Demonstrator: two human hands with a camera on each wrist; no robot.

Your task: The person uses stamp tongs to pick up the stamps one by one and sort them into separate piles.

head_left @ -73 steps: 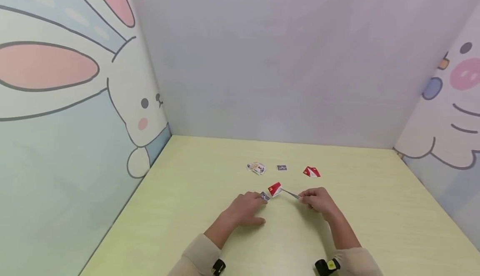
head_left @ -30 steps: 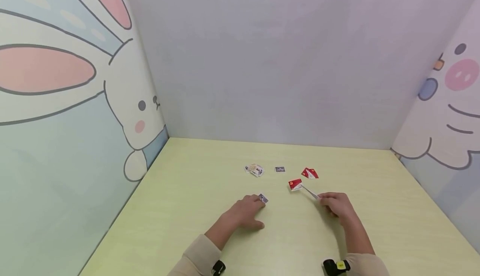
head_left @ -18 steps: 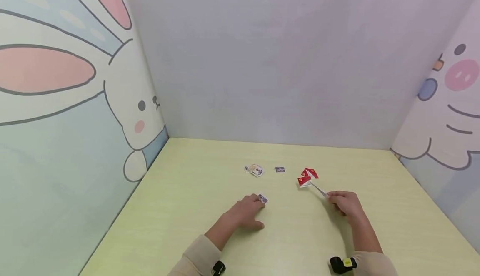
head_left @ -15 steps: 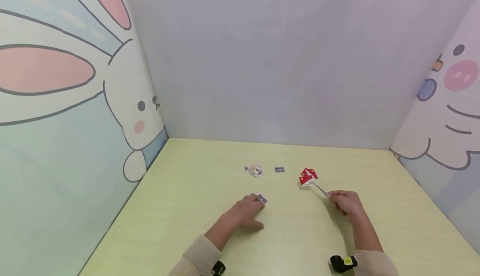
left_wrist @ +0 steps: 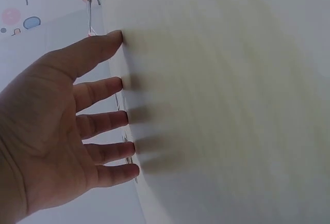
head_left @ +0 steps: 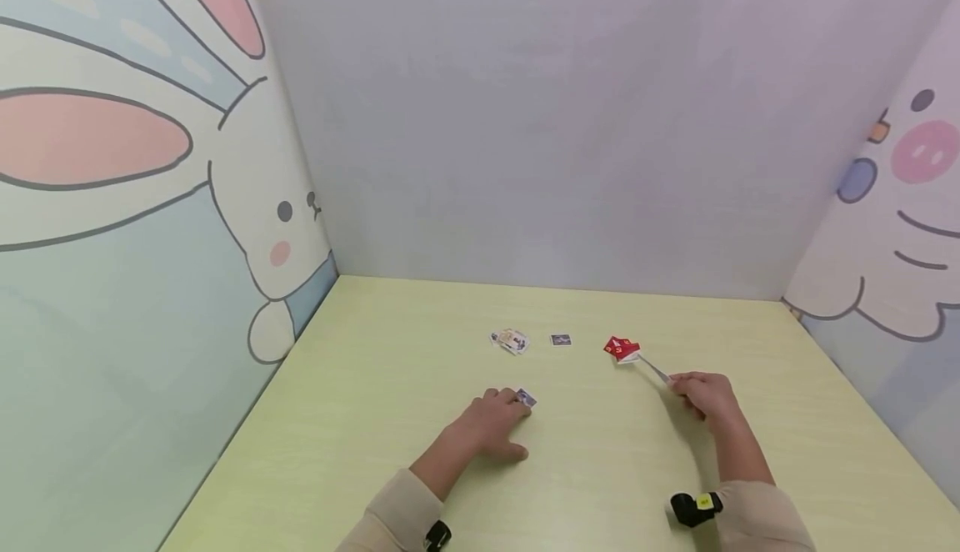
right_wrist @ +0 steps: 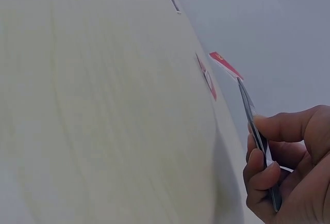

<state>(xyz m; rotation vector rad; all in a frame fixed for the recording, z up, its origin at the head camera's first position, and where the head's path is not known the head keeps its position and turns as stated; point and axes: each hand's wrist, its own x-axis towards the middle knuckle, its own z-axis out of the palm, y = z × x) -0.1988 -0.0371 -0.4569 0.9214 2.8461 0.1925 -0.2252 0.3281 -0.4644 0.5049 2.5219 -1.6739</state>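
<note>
My right hand grips metal tweezers, and their tips pinch the edge of a small red-and-white card. In the right wrist view that card hangs above the table, over other red cards lying there. From the head view it overlaps this red pile. My left hand rests on the table with its fingers spread and fairly straight, fingertips down. A small dark-blue picture card lies right at its fingertips.
On the pale yellow table, a fanned pile of light picture cards lies far left of the red pile. Between them is a dark-blue card. Grey and cartoon-printed walls enclose the table's back and sides.
My right hand has carried the red card with the tweezers rightward and away from me, from near my left hand to over the red pile. The left hand stays almost in place.
</note>
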